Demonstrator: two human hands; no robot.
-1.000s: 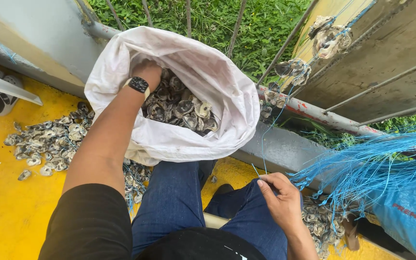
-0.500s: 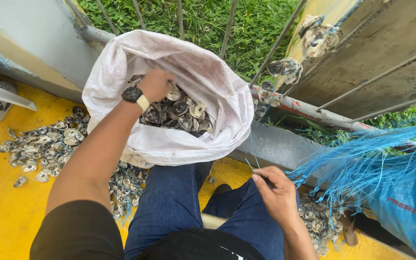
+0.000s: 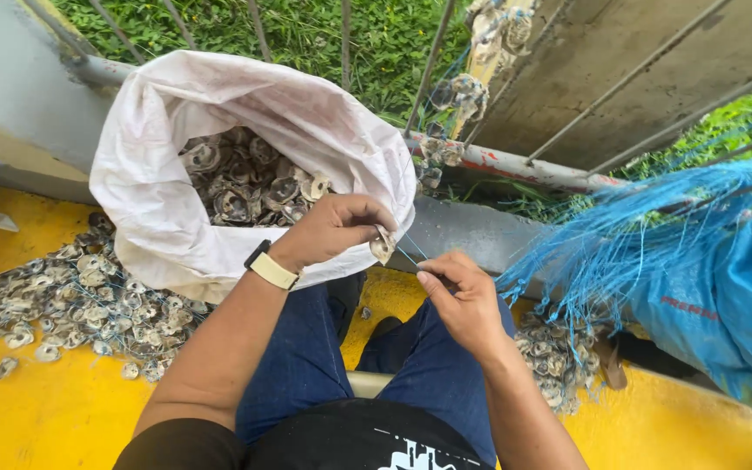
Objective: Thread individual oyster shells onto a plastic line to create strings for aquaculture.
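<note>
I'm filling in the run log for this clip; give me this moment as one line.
left hand: holds shell | right hand: pinches blue string | white sack: open, shells inside | floor: loose shells

The left hand (image 3: 332, 231) has come out of the white sack (image 3: 154, 200) and now holds a single shell (image 3: 382, 246) in front of it; the right hand (image 3: 463, 300) has risen from the thigh to meet it, pinching blue line (image 3: 411, 258)

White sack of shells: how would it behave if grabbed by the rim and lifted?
The sack looks floppy: its rim is folded over and creased. Probably heavy, since it is packed with shells. It may sag or spill rather than tip; shells already lie loose beside it.
</note>
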